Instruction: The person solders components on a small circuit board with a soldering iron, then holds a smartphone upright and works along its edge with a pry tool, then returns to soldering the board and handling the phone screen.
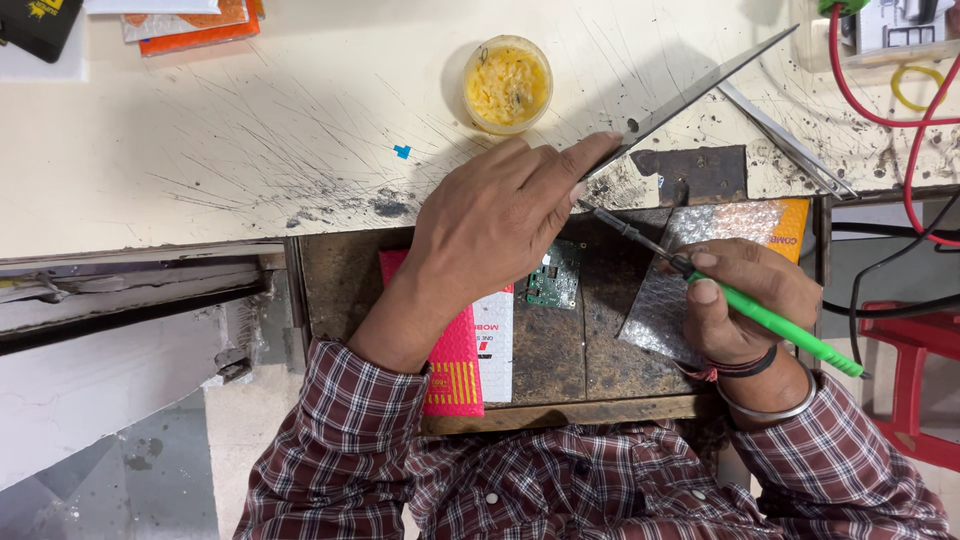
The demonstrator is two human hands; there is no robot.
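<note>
While the left hand [500, 225] is pressing down over a small green circuit board [555, 275] (fingers flat, gripping nothing), the right hand [745, 300] is clamping a green-handled soldering iron [770, 320], its tip pointing toward the board.

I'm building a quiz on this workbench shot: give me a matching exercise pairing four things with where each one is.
Things:
1. soldering iron
2. round tub of yellow paste
3. green circuit board
4. tweezers

Places:
A. on the dark wooden tray, beside the left hand
B. on the pale bench, near the top edge
C. in the right hand
D. on the bench, right of the long blade

Pairs: 1-C, 2-B, 3-A, 4-D
</note>
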